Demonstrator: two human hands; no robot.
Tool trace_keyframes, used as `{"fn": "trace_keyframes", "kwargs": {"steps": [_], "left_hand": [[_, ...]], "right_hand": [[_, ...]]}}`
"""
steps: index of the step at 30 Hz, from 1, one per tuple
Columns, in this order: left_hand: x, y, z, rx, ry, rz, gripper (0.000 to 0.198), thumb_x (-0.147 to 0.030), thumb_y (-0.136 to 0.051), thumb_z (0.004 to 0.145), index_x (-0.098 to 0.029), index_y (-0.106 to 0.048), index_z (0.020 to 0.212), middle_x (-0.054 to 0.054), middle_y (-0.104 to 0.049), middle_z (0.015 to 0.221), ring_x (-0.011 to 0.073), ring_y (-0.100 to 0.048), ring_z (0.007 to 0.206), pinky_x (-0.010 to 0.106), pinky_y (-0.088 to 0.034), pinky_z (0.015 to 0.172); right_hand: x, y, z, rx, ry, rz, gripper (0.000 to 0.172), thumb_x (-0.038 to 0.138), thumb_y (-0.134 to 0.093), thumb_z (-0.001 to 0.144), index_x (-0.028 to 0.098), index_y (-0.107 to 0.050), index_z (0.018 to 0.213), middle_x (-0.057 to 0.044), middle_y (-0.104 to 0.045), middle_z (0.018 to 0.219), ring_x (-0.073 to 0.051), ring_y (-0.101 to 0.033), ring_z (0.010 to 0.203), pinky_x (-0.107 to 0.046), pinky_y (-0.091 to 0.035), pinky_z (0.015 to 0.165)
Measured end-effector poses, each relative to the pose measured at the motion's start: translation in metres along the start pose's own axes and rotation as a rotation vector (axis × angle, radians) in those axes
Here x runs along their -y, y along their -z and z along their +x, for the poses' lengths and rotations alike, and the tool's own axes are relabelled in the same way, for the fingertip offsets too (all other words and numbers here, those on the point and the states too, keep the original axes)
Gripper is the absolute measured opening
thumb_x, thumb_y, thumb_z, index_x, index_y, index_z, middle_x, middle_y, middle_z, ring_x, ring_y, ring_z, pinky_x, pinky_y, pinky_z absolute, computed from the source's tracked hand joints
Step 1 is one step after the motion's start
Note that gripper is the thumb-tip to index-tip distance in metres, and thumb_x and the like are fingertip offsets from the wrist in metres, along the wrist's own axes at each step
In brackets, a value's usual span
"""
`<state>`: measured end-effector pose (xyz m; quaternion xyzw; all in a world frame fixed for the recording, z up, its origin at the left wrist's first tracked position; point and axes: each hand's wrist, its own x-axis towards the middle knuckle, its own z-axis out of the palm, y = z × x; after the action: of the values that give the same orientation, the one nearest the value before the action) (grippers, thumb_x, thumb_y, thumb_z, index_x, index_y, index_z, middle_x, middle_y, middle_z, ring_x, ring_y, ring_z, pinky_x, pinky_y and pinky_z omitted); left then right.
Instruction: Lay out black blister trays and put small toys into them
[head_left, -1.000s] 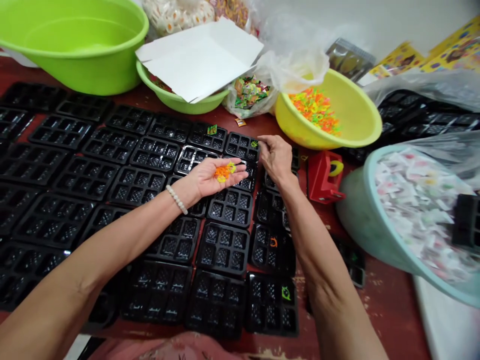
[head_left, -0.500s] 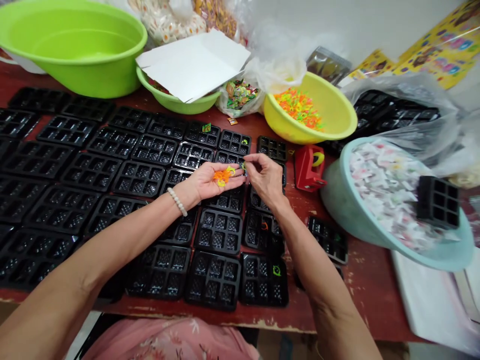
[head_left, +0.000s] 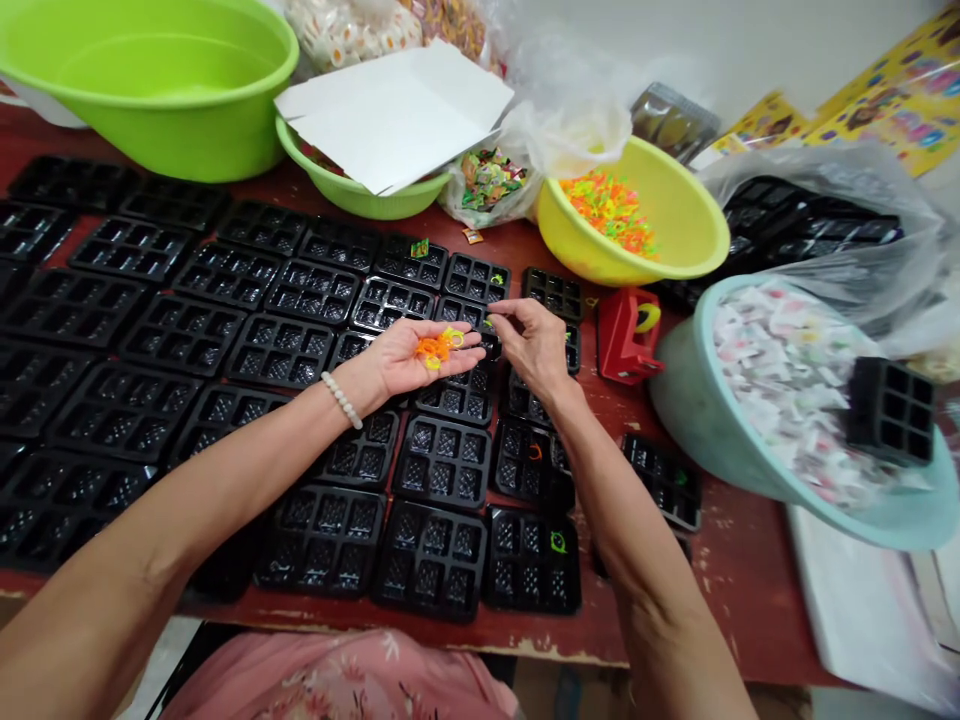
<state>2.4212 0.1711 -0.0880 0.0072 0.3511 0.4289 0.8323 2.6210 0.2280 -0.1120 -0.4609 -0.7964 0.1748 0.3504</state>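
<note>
My left hand (head_left: 401, 357) is palm up with fingers stretched out, holding a small heap of orange and yellow plastic rings (head_left: 435, 348). Just beside its fingertips, my right hand (head_left: 532, 345) pinches a small yellow-green ring (head_left: 488, 322) between thumb and forefinger, over a black tray (head_left: 459, 313). That tray is partly covered by the hands. Black compartment trays stand in rows across the red table. A yellow-green ring (head_left: 497, 280) lies in a tray behind, an orange ring (head_left: 535, 452) in one nearer me, and a green ring (head_left: 558, 542) in a front tray.
A yellow basin (head_left: 675, 215) of rings stands behind, near a red tape dispenser (head_left: 628, 335). At right, a pale blue tub (head_left: 682, 400) holds white packets and a black tray (head_left: 892, 410). Green basins (head_left: 180, 120) and a bag of small packets (head_left: 491, 185) line the back.
The view has shifted slightly. My left hand has drawn a little to the left, away from my right fingertips. My right fingers stay pinched over the tray with the yellow-green ring.
</note>
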Motion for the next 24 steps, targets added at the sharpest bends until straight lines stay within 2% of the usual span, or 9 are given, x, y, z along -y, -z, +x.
{"fn": "trace_keyframes", "kwargs": {"steps": [4,7,10,14,16,19,24], "left_hand": [[0.004,0.0,0.004,0.04,0.013,-0.059,0.037,-0.007,-0.042,0.097,-0.002,-0.062,0.128,0.018,-0.076,0.09,0.0245,-0.076,0.077,0.041,-0.066,0.082],[0.009,0.001,0.005,0.056,0.031,-0.078,0.034,-0.008,-0.041,0.098,-0.003,-0.064,0.121,0.018,-0.075,0.089,0.0241,-0.075,0.076,0.043,-0.066,0.083],[0.015,0.0,0.003,0.047,0.054,-0.068,0.035,-0.008,-0.042,0.097,-0.005,-0.065,0.123,0.017,-0.075,0.089,0.0249,-0.076,0.078,0.045,-0.065,0.085],[0.019,-0.001,-0.008,0.036,0.041,-0.018,0.04,-0.006,-0.043,0.097,-0.003,-0.062,0.132,0.02,-0.076,0.096,0.0273,-0.078,0.085,0.043,-0.066,0.081],[0.017,0.001,-0.016,-0.022,-0.006,0.03,0.04,-0.005,-0.045,0.097,-0.001,-0.061,0.133,0.02,-0.076,0.094,0.0269,-0.078,0.081,0.037,-0.067,0.073],[0.01,0.008,-0.025,-0.107,-0.086,0.102,0.035,-0.003,-0.051,0.097,-0.002,-0.063,0.13,0.016,-0.074,0.083,0.0202,-0.073,0.063,0.026,-0.061,0.057],[0.003,0.018,-0.032,-0.094,-0.101,0.117,0.03,-0.006,-0.053,0.1,-0.006,-0.065,0.127,0.013,-0.075,0.084,0.015,-0.066,0.054,0.02,-0.051,0.044]], "right_hand": [[0.028,0.002,-0.014,0.15,0.227,-0.024,0.017,0.028,-0.071,0.093,0.023,-0.077,0.108,-0.007,-0.077,0.105,-0.024,-0.068,0.097,-0.041,-0.056,0.09],[0.033,0.001,-0.021,0.15,0.275,-0.126,0.015,0.023,-0.068,0.095,0.022,-0.075,0.108,-0.009,-0.076,0.104,-0.026,-0.067,0.099,-0.043,-0.056,0.09],[0.032,0.002,-0.026,0.148,0.289,-0.135,0.017,0.024,-0.064,0.097,0.022,-0.073,0.112,-0.009,-0.075,0.104,-0.025,-0.067,0.098,-0.042,-0.056,0.09],[0.026,0.012,-0.031,0.129,0.251,-0.063,0.02,0.024,-0.061,0.096,0.021,-0.071,0.114,-0.009,-0.074,0.104,-0.022,-0.067,0.092,-0.039,-0.057,0.085],[0.02,0.019,-0.036,0.106,0.2,-0.06,0.021,0.024,-0.061,0.095,0.02,-0.071,0.112,-0.008,-0.073,0.099,-0.022,-0.066,0.09,-0.039,-0.056,0.085],[0.007,0.024,-0.044,0.152,0.154,-0.119,0.019,0.024,-0.065,0.091,0.02,-0.073,0.108,-0.007,-0.074,0.094,-0.024,-0.066,0.09,-0.042,-0.053,0.088],[-0.004,0.019,-0.056,0.248,0.107,-0.134,0.021,0.022,-0.069,0.089,0.022,-0.073,0.11,-0.007,-0.075,0.096,-0.025,-0.066,0.093,-0.044,-0.052,0.091]]}}
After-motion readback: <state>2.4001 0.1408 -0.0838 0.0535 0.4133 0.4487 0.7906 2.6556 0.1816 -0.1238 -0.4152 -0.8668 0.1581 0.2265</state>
